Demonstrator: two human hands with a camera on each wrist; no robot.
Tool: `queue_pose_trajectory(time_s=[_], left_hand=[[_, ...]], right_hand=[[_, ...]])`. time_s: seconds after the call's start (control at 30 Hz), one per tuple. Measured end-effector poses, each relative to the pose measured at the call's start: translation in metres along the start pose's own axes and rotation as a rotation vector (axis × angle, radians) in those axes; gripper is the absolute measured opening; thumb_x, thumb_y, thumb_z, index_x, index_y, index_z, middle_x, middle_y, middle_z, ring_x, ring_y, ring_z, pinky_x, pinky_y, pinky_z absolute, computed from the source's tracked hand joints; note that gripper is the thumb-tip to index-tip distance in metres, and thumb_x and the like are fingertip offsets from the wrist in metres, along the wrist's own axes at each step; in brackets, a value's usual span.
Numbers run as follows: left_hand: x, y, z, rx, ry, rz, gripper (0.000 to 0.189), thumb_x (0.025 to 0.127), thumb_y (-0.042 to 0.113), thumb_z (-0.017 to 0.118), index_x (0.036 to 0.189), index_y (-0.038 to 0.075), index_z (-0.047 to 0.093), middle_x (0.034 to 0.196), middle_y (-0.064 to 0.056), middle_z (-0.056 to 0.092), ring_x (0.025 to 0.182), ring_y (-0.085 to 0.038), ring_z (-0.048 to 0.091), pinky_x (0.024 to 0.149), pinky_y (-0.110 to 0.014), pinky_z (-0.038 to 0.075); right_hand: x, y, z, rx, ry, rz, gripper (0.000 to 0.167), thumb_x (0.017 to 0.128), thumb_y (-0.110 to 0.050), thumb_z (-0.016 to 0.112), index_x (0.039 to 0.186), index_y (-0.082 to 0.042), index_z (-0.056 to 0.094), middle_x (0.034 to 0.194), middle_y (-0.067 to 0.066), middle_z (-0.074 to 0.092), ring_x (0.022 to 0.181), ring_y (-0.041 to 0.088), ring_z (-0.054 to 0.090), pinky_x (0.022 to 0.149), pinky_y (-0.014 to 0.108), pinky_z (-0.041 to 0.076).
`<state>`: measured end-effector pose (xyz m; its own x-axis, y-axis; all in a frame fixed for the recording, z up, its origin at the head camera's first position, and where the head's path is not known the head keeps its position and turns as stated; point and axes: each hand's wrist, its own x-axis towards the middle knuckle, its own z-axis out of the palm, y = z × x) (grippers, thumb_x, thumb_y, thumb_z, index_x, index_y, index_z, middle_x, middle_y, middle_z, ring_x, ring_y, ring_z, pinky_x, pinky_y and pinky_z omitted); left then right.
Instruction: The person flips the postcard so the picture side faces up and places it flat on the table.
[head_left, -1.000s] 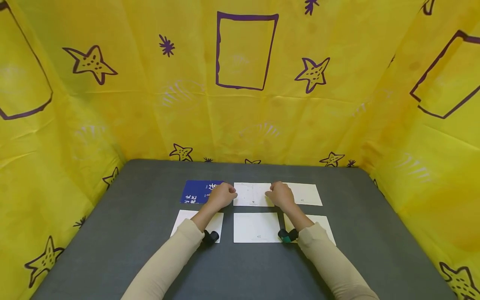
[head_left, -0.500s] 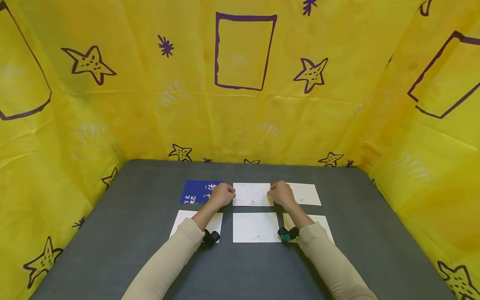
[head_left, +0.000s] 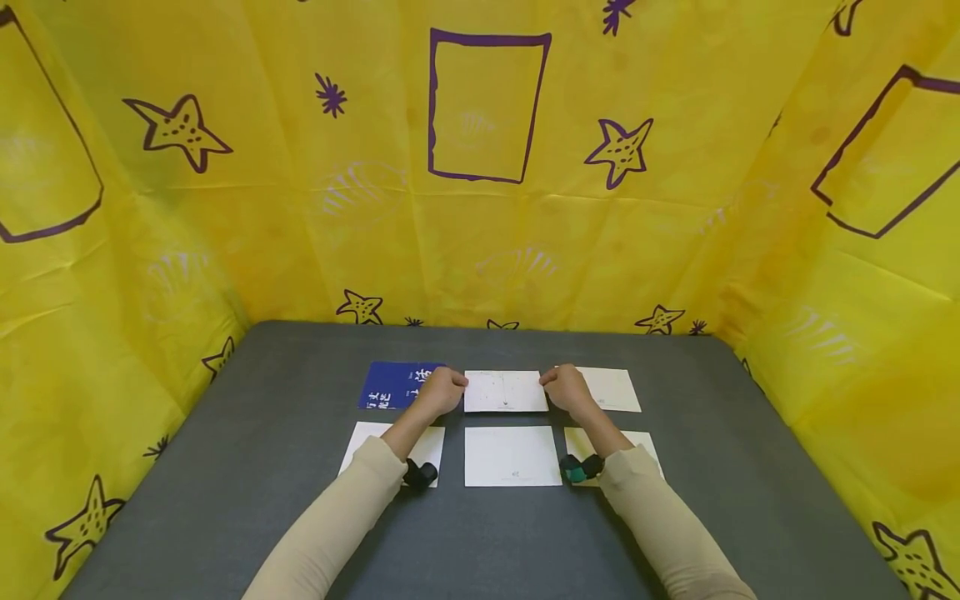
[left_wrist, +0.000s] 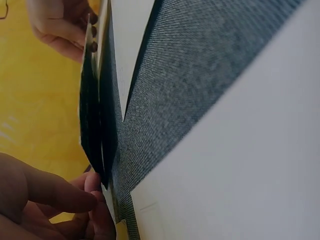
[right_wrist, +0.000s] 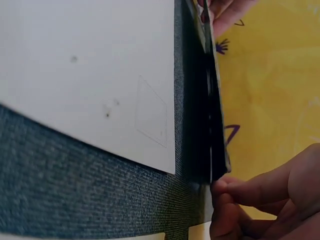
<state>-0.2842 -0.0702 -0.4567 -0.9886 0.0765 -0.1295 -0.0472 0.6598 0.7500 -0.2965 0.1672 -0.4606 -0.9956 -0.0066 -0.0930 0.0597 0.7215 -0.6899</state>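
Note:
A white postcard (head_left: 506, 392) with faint printed lines is raised off the table in the middle of the back row. My left hand (head_left: 442, 390) pinches its left edge, and my right hand (head_left: 566, 387) pinches its right edge. In both wrist views the postcard appears nearly edge-on, its dark underside (left_wrist: 91, 110) showing with a gap beneath. Beside my left hand lies a blue postcard (head_left: 390, 385) with white characters, partly covered by that hand. A cream postcard (head_left: 611, 389) lies behind and right of my right hand.
Three more pale postcards form the front row: a left one (head_left: 367, 437) and a right one (head_left: 645, 446) partly under my forearms, and a middle one (head_left: 513, 457). The dark grey table (head_left: 480, 542) meets yellow patterned cloth (head_left: 480, 250) at the back and sides.
The middle back postcard has come up off the table, its near edge now casting a shadow. My right hand has shifted slightly right; my left hand stays almost in place.

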Motion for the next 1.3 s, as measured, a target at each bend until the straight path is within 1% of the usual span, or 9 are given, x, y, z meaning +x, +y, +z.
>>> queue_pose_trajectory(time_s=[0.13, 0.2, 0.3, 0.43, 0.67, 0.93, 1.03, 1.23, 1.3], left_hand=[[0.001, -0.003, -0.001, -0.042, 0.015, 0.002, 0.024, 0.089, 0.000, 0.057, 0.108, -0.002, 0.072, 0.115, -0.020, 0.070, 0.110, -0.032, 0.063, 0.092, -0.042, 0.051], [0.001, -0.004, -0.002, -0.066, 0.030, 0.001, 0.025, 0.087, -0.002, 0.059, 0.107, -0.002, 0.072, 0.109, -0.019, 0.071, 0.102, -0.028, 0.063, 0.086, -0.037, 0.052], [0.001, -0.005, -0.003, -0.112, 0.061, -0.001, 0.025, 0.083, -0.004, 0.062, 0.105, -0.003, 0.073, 0.099, -0.016, 0.071, 0.089, -0.023, 0.060, 0.073, -0.028, 0.049], [0.001, -0.005, -0.004, -0.147, 0.112, 0.019, 0.022, 0.082, -0.005, 0.064, 0.101, -0.003, 0.074, 0.091, -0.015, 0.072, 0.083, -0.019, 0.060, 0.066, -0.022, 0.045], [-0.002, -0.001, -0.006, -0.165, 0.174, 0.066, 0.018, 0.083, -0.004, 0.066, 0.099, -0.001, 0.075, 0.093, -0.015, 0.074, 0.084, -0.020, 0.065, 0.069, -0.024, 0.049], [-0.004, 0.000, -0.010, -0.161, 0.222, 0.121, 0.014, 0.086, 0.002, 0.068, 0.098, 0.002, 0.076, 0.094, -0.014, 0.075, 0.079, -0.019, 0.065, 0.063, -0.021, 0.044], [-0.004, -0.001, -0.011, -0.172, 0.224, 0.125, 0.014, 0.088, 0.004, 0.068, 0.099, 0.002, 0.076, 0.097, -0.014, 0.075, 0.083, -0.021, 0.066, 0.064, -0.022, 0.045], [-0.006, -0.001, -0.012, -0.194, 0.228, 0.114, 0.015, 0.089, 0.007, 0.068, 0.101, 0.003, 0.076, 0.098, -0.013, 0.075, 0.086, -0.022, 0.066, 0.068, -0.025, 0.047], [-0.007, 0.000, -0.012, -0.198, 0.234, 0.113, 0.014, 0.089, 0.009, 0.068, 0.100, 0.005, 0.076, 0.098, -0.013, 0.075, 0.086, -0.022, 0.067, 0.070, -0.028, 0.049]], right_hand=[[0.001, 0.003, 0.000, 0.042, 0.013, -0.023, 0.023, 0.088, 0.001, 0.054, 0.100, 0.005, 0.074, 0.111, 0.022, 0.069, 0.107, 0.037, 0.061, 0.088, 0.043, 0.051], [0.001, 0.004, -0.001, 0.064, 0.028, -0.034, 0.022, 0.088, 0.001, 0.056, 0.098, 0.004, 0.075, 0.110, 0.022, 0.070, 0.100, 0.032, 0.061, 0.080, 0.036, 0.051], [0.001, 0.005, -0.003, 0.122, 0.042, -0.027, 0.019, 0.089, 0.000, 0.058, 0.097, 0.003, 0.075, 0.109, 0.023, 0.069, 0.082, 0.025, 0.059, 0.064, 0.027, 0.045], [0.000, 0.005, -0.005, 0.175, 0.048, -0.023, 0.016, 0.089, 0.000, 0.062, 0.097, 0.002, 0.075, 0.109, 0.023, 0.069, 0.064, 0.017, 0.052, 0.052, 0.023, 0.039], [-0.005, 0.007, -0.009, 0.172, 0.068, -0.098, 0.014, 0.088, 0.001, 0.064, 0.094, 0.001, 0.076, 0.101, 0.021, 0.072, 0.062, 0.014, 0.052, 0.051, 0.022, 0.041], [-0.008, 0.007, -0.014, 0.160, 0.110, -0.176, 0.014, 0.090, 0.000, 0.062, 0.093, 0.001, 0.076, 0.096, 0.021, 0.073, 0.051, 0.012, 0.041, 0.046, 0.022, 0.031], [-0.009, 0.006, -0.015, 0.167, 0.108, -0.176, 0.015, 0.091, 0.000, 0.061, 0.096, 0.001, 0.076, 0.098, 0.022, 0.073, 0.051, 0.013, 0.040, 0.046, 0.023, 0.031], [-0.011, 0.007, -0.016, 0.149, 0.127, -0.186, 0.016, 0.091, -0.003, 0.063, 0.100, 0.001, 0.075, 0.099, 0.021, 0.073, 0.076, 0.023, 0.058, 0.059, 0.024, 0.041], [-0.011, 0.007, -0.017, 0.155, 0.131, -0.186, 0.017, 0.090, -0.003, 0.063, 0.101, 0.003, 0.074, 0.097, 0.021, 0.073, 0.078, 0.024, 0.059, 0.059, 0.024, 0.041]])
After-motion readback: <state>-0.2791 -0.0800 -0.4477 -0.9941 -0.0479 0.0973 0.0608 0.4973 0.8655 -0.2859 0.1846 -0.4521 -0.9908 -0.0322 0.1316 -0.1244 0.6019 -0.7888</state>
